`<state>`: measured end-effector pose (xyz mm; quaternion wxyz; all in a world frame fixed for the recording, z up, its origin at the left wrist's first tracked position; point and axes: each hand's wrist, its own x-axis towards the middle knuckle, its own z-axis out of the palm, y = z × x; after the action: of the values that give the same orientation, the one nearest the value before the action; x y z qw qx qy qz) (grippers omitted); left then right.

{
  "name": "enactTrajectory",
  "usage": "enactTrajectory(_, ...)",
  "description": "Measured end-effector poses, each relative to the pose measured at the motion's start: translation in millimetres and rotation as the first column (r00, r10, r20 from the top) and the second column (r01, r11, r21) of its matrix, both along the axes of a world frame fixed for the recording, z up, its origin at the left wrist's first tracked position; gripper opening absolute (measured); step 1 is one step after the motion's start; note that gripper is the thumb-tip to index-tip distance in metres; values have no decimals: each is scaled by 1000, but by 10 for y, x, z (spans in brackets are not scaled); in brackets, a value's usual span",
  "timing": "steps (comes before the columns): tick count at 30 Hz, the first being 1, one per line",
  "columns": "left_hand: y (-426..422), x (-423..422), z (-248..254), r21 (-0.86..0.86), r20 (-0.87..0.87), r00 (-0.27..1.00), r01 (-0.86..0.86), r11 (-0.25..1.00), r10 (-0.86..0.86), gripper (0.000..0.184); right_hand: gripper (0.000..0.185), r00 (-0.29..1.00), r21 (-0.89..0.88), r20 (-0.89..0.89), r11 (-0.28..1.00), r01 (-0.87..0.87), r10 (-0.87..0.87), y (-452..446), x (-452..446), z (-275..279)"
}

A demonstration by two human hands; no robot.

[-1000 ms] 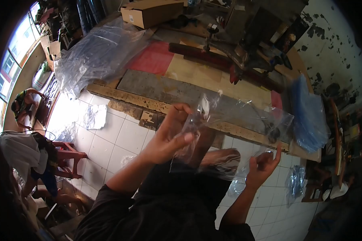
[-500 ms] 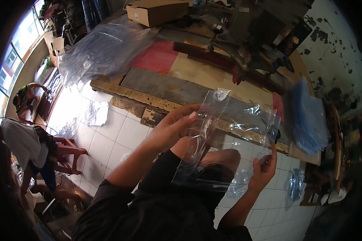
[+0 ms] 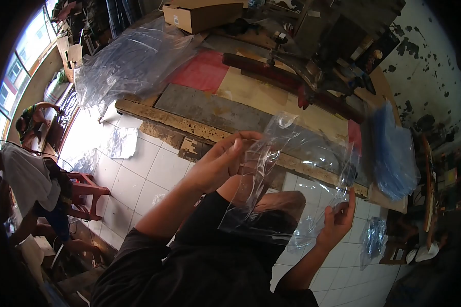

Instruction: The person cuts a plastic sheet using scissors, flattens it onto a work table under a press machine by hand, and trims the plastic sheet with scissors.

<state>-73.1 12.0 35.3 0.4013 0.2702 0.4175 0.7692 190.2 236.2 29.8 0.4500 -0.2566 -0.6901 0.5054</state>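
Observation:
A clear plastic bag (image 3: 292, 176) is stretched between my two hands, above my lap and in front of the workbench edge. My left hand (image 3: 223, 161) pinches its left side between thumb and fingers. On the opposite side, my right hand (image 3: 338, 220) holds the right edge, thumb and fingers closing on the film. Light glints off creases in the plastic, and my legs and the floor show through it. Behind the bag lies the bench's worn wooden edge (image 3: 189, 120).
A heap of clear plastic sheets (image 3: 133, 64) lies on the bench's left, a bluish plastic stack (image 3: 394, 153) on its right. A dark red machine bar (image 3: 271, 77) crosses the bench. A cardboard box (image 3: 202, 15) stands behind. Another person (image 3: 33, 125) works at the left.
The plastic bag has slackened and creased more, its upper part bending over. My left hand has turned slightly inward with its fingers more curled. My right hand has barely moved.

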Motion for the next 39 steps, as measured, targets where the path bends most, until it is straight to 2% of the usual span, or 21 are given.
enactTrajectory(3, -15, 56, -33, 107, 34, 998, 51, 993, -55, 66, 83, 1000, -62, -12, 998, 20, -21, -95, -31, -30)
enactTrajectory(6, -20, 210, 260, 95, -331, 936, -92, 991, 118, 51, 84, 997, -67, -36, 996, 66, -69, -189, -86, -94)
enactTrajectory(7, -69, 207, 303, -111, -389, 920, -95, 989, 45, 53, 85, 994, -66, -52, 994, 91, -94, -211, -101, -103)
enactTrajectory(9, -60, 213, 324, -278, -442, 897, -150, 949, 12, 51, 83, 997, -55, 37, 996, 76, -74, -259, -43, -130)
enactTrajectory(10, -56, 215, 335, -358, -464, 886, -173, 918, -15, 50, 83, 991, -46, 125, 997, 60, -54, -273, -27, -140)
enactTrajectory(11, -44, 228, 386, -304, -451, 888, -247, 920, 89, 41, 83, 991, -45, 121, 997, 58, -52, -263, -41, -141)
enactTrajectory(13, -49, 232, 456, -247, -434, 881, -320, 915, 191, 33, 76, 926, 521, 234, 842, 138, -297, -215, -64, -117)
enactTrajectory(16, -107, 199, 526, -280, -384, 908, -286, 916, 166, 20, 84, 920, 654, 131, 730, 201, -370, -129, -68, 184)
enactTrajectory(18, -122, 165, 588, -306, -551, 834, -228, 924, 24, 18, 90, 948, 653, 55, 730, 204, -313, -90, -142, 399)
enactTrajectory(20, -118, 171, 733, -322, -613, 789, -198, 926, -45, 19, 98, 996, 614, 12, 787, 63, -89, -141, -302, 757)
enactTrajectory(21, -116, 185, 807, -345, -665, 739, -178, 921, -107, 19, 98, 995, 616, 7, 784, 73, -99, -148, -373, 889)
enactTrajectory(22, -109, 210, 871, -342, -669, 735, -170, 924, -112, 19, 92, 993, 547, 80, 829, -114, 83, -155, -434, 1009)
enactTrajectory(23, -94, 238, 932, -315, -766, 633, -219, 923, -111, 18, 85, 954, 465, 134, 833, -301, 269, -146, -480, 1109)
enactTrajectory(24, -78, 248, 973, -278, -849, 517, -267, 923, -106, 17, 85, 956, 472, 130, 831, -293, 263, -125, -522, 1194)
enactTrajectory(26, -50, 221, 1004, -259, -880, 461, -267, 928, -113, 18, 58, 817, 338, 343, 750, -568, 464, -105, -563, 1314)
enactTrajectory(27, -44, 205, 1022, -247, -905, 408, -270, 930, -122, 19, 31, 826, 222, 261, 802, -554, 499, -140, -587, 1289)
enactTrajectory(28, -75, 201, 1079, -242, -907, 404, -273, 931, -117, 19, 31, 827, 228, 259, 800, -555, 500, -150, -603, 1269)
enactTrajectory(30, -185, 191, 1213, -250, -931, 336, -310, 917, -140, 19, 19, 882, 6, 5, 881, -472, 472, -150, -617, 1227)
enactTrajectory(31, -245, 135, 1221, -246, -933, 334, -311, 918, -137, 19, 19, 905, 43, -26, 904, -424, 426, -149, -609, 1206)
enactTrajectory(34, -456, -68, 1188, -300, -902, 387, -248, 921, -190, 21, 20, 933, 14, -63, 936, -353, 353, -15, -516, 1111)
enactTrajectory(39, -474, -230, 875, -255, -729, 684, -235, 938, -27, 21, 22, 965, -29, -96, 968, -248, 245, 116, -475, 1021)
